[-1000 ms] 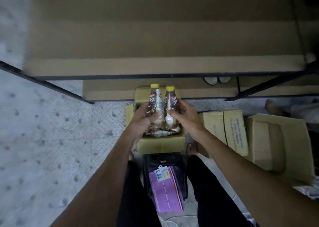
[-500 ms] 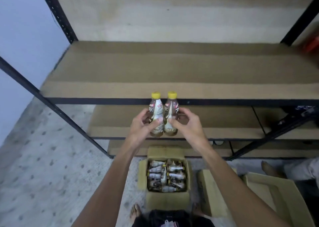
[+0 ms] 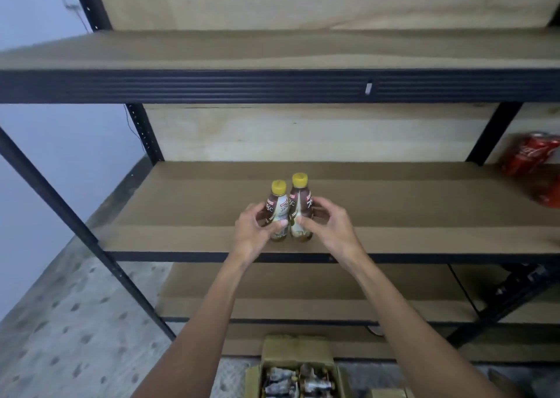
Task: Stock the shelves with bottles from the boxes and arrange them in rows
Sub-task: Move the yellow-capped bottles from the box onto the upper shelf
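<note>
Now both hands are in the centre of the frame, and each one holds a bottle. The left hand [image 3: 253, 231] closes its grip around the left brown plastic bottle [image 3: 278, 207], a small one with a white label and a yellow screw cap; the thumb lies across the lower part of the label. The right hand [image 3: 330, 231] closes its grip in the same way around the right brown plastic bottle [image 3: 300, 203], which is of the same kind and sits slightly higher in the picture. The two bottles are upright and touch each other side by side.

They are over the front part of the brown middle shelf board [image 3: 409, 213], near its dark front edge. Their bottoms seem to rest on the board, but the fingers cover them partly, so I cannot be sure.

Above, across the upper part of the frame, runs the brown upper shelf board [image 3: 272, 50] with its black metal beam [image 3: 212, 85]. Under the forearms is the brown lower shelf board [image 3: 303, 291]. At the right edge, on the middle level, lie some red drink cans [image 3: 531, 158], blurred. At the bottom centre an open yellowish cardboard box [image 3: 297, 347] stands on the grey speckled floor [image 3: 75, 337], with more bottles lying inside [image 3: 298, 382]. A black slanted rack post [image 3: 60, 205] crosses the left side, in front of the pale wall [image 3: 45, 143].
</note>
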